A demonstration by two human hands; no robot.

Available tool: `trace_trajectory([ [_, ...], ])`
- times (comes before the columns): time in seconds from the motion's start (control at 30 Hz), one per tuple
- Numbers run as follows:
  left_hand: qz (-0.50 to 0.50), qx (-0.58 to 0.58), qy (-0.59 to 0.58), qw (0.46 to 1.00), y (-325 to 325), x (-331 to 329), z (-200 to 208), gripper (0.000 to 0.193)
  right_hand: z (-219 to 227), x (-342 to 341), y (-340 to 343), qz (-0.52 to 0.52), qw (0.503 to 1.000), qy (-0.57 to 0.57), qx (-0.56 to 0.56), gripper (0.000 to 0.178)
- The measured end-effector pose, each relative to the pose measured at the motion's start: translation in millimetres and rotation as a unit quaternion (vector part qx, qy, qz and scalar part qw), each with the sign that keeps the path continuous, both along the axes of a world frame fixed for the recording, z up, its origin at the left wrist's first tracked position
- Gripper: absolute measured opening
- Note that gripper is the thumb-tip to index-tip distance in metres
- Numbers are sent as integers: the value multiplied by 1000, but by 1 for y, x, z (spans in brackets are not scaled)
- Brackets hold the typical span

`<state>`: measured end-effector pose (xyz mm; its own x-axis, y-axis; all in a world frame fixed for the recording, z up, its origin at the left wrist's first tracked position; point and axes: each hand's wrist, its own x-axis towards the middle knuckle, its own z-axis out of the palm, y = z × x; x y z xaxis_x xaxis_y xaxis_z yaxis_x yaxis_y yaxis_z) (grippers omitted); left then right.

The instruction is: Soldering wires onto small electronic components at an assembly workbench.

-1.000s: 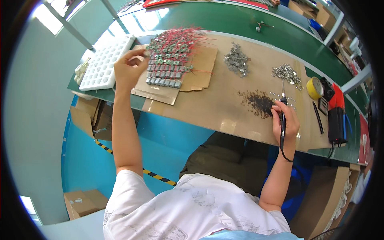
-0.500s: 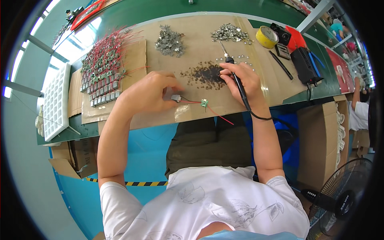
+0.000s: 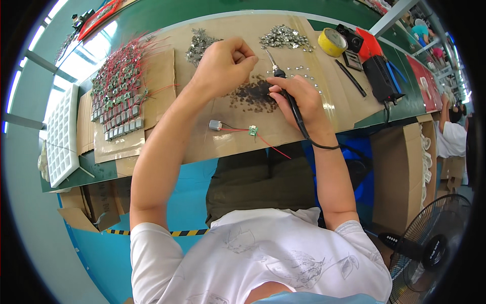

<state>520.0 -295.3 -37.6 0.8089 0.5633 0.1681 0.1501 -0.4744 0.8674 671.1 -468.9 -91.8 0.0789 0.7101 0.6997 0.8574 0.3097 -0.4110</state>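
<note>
My right hand (image 3: 304, 101) grips a soldering iron (image 3: 293, 106) like a pen, its metal tip pointing up and away. My left hand (image 3: 223, 66) is raised left of that tip, thumb and fingertips pinched together; whatever they hold is too small to make out. On the cardboard nearer to me lies a small silver motor (image 3: 215, 125), wired in red and black to a tiny green circuit board (image 3: 252, 130). A loose red wire trails from the board. Beneath and between my hands spreads a heap of small dark brown parts (image 3: 249, 95).
Motors with boards and red wires (image 3: 119, 91) stand in rows at left, beside a white gridded tray (image 3: 63, 137). Small metal parts lie in a grey pile (image 3: 196, 45) and a silver pile (image 3: 286, 38). Yellow tape (image 3: 332, 42) and a black soldering station (image 3: 380, 78) sit at right.
My left hand has left the motor and moved up and right, close to the iron's tip. The motor now lies uncovered. My right hand with the iron has shifted slightly left.
</note>
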Motion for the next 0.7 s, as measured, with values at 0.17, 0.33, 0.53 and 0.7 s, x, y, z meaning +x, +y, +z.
trace_trajectory([
  [0.17,27,-81,11,996,-10,-6,-17,19,2,-2,-1,-2,1000,-10,-10,39],
  [0.33,25,-77,4,997,-12,-3,-29,21,6,-6,-7,-30,999,-2,21,41],
  [0.53,21,7,31,999,-17,-1,-41,18,-9,-25,-41,-78,966,247,15,32],
  [0.7,-4,57,68,996,-19,-3,-33,17,-25,-22,-55,-32,943,323,68,24],
])
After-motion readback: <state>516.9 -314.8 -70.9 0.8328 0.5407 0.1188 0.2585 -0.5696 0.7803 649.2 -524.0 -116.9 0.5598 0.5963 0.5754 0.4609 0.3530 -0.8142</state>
